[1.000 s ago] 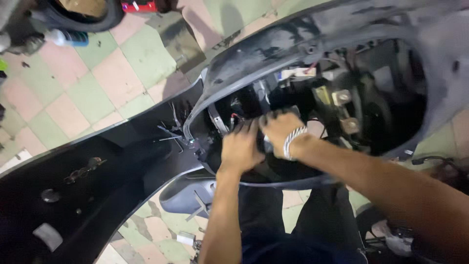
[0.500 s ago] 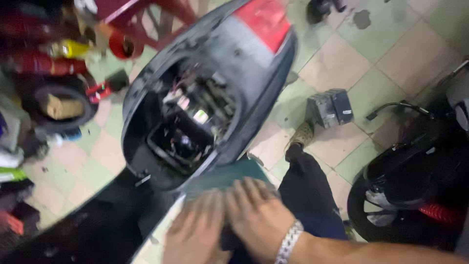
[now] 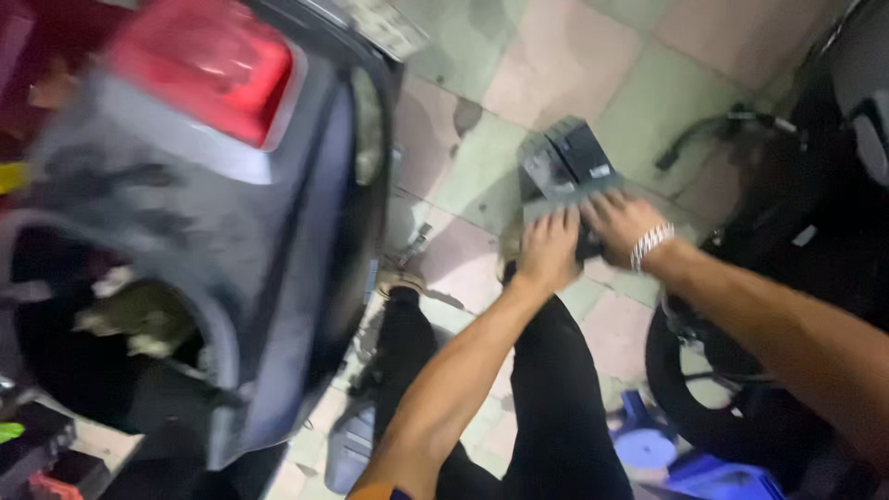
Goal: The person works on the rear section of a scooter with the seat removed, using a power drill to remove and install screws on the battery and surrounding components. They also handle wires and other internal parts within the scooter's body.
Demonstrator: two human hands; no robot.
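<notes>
Black box (image 3: pixel 565 167) on tiled floor (image 3: pixel 565 56), left hand (image 3: pixel 548 250) and right hand (image 3: pixel 619 225) outstretched, each grip clamped on it

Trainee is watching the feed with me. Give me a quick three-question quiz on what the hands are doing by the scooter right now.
1. True or false: both hands are on the dark boxy part lying on the tiled floor.
2. Which wrist wears the metal bracelet? A) left B) right C) neither
3. What colour is the tail light on the scooter?

Key
1. True: the left hand and right hand both rest on its near edge.
2. B
3. Red
</notes>
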